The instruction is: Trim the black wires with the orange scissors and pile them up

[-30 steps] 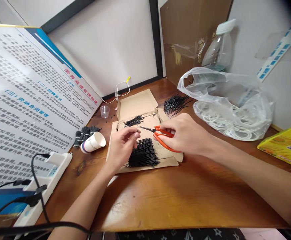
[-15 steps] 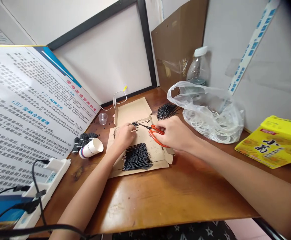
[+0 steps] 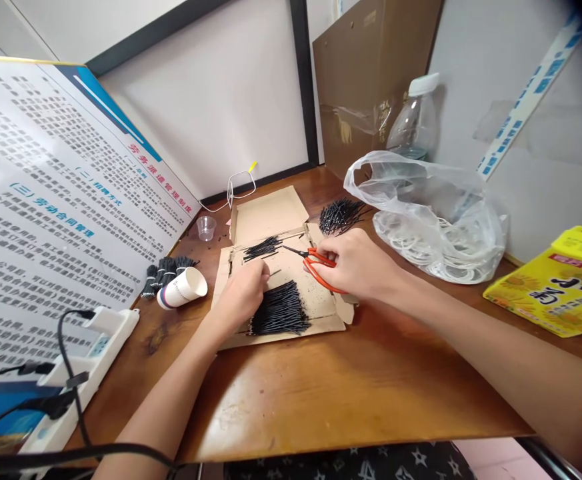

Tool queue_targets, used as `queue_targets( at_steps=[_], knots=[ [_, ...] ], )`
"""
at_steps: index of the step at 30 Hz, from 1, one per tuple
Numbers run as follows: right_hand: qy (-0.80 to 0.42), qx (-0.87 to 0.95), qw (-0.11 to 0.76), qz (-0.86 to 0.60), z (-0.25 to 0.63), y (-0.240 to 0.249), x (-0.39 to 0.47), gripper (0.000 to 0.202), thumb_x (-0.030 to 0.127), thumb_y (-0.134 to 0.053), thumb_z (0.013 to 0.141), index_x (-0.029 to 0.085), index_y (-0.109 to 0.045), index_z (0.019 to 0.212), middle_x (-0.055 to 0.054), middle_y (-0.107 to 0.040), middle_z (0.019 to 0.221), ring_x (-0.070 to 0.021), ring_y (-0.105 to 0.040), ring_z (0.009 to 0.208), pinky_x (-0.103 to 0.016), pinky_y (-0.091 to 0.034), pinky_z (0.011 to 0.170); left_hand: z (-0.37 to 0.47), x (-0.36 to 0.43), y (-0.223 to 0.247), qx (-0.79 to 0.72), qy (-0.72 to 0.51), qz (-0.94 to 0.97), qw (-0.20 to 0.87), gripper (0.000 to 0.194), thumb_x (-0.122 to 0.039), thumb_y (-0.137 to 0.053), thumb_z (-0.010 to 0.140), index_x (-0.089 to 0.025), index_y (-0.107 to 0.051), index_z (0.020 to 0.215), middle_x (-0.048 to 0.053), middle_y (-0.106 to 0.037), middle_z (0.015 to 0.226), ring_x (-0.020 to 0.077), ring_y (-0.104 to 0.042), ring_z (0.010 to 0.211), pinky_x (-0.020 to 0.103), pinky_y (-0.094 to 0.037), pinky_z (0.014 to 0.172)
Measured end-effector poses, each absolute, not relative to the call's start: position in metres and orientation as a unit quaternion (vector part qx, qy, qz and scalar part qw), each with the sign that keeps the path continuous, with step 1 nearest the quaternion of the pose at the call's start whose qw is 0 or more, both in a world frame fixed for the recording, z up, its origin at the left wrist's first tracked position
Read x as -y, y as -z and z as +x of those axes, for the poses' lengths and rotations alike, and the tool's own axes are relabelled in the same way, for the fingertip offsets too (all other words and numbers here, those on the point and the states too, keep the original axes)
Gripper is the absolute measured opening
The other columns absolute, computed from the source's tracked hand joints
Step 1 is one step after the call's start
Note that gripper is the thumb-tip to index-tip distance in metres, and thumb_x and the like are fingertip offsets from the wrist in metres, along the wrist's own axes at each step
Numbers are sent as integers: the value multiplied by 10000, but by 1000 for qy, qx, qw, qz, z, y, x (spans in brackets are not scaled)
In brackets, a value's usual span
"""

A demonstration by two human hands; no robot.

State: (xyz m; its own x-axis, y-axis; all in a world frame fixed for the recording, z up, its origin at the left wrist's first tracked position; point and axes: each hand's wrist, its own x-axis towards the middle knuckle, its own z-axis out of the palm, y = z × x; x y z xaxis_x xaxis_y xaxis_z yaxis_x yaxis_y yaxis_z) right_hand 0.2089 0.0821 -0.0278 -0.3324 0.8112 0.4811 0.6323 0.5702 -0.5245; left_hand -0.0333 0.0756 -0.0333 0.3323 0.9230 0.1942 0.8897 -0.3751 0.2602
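Observation:
My right hand (image 3: 358, 263) grips a pair of scissors (image 3: 321, 267) with orange handles; the dark blades point left over an opened-out cardboard box (image 3: 328, 323). My left hand (image 3: 243, 290) is closed above the left part of the cardboard. At its pinched fingertips a short thin end of black wire (image 3: 275, 272) shows. Just in front of me on the cardboard lies a dense row of short black wires (image 3: 281, 308), partly covered by the left hand. A smaller pile of black wires (image 3: 263, 247) lies farther back, left of the scissor tips.
Another heap of black wires (image 3: 341, 215) sits behind the right hand. At left are a tipped paper cup (image 3: 183, 289), tied black bundles (image 3: 165, 272), a clear small cup (image 3: 205, 229) and a power strip (image 3: 95, 353). At right: a plastic bag (image 3: 435, 233), bottle (image 3: 413, 123), yellow packet (image 3: 555, 283).
My left hand has drawn back toward me, away from the scissor tips, uncovering the smaller wire pile. The scissors stay in my right hand. The view has shifted slightly.

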Motion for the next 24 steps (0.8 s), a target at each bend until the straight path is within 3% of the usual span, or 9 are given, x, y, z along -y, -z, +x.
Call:
queue_targets(
  at_steps=[5, 9, 15, 24],
  knots=[
    [-145, 810, 384, -419, 209, 28, -80, 369, 366, -586, 791, 204, -395, 521, 47, -358, 475, -91, -299, 478, -292, -217, 517, -34, -72, 13, -542, -282, 785, 104, 72, -165, -526, 896, -195, -579, 858, -9, -627, 705, 152, -566, 659, 274, -427, 650],
    [-141, 822, 392, -388, 208, 28, -76, 367, 342, -585, 798, 202, -392, 519, 56, -338, 468, -81, -281, 465, -287, -204, 507, -33, -67, 8, -495, -358, 778, 149, 134, -252, -506, 963, -189, -623, 945, -13, -599, 690, 118, -546, 603, 240, -419, 587],
    [-124, 829, 408, -362, 205, 28, -73, 360, 305, -586, 806, 196, -384, 528, 63, -327, 460, -73, -272, 454, -283, -197, 502, -28, -59, 13, -443, -381, 791, 180, 156, -232, -495, 989, -175, -638, 968, -10, -612, 710, 64, -473, 471, 199, -384, 462],
    [-116, 829, 419, -351, 206, 25, -71, 335, 290, -597, 805, 188, -432, 532, 61, -334, 459, -72, -267, 454, -280, -199, 493, -22, -57, 11, -411, -399, 793, 207, 152, -199, -505, 984, -163, -647, 942, -3, -623, 732, 51, -494, 445, 184, -401, 422]
  ],
)
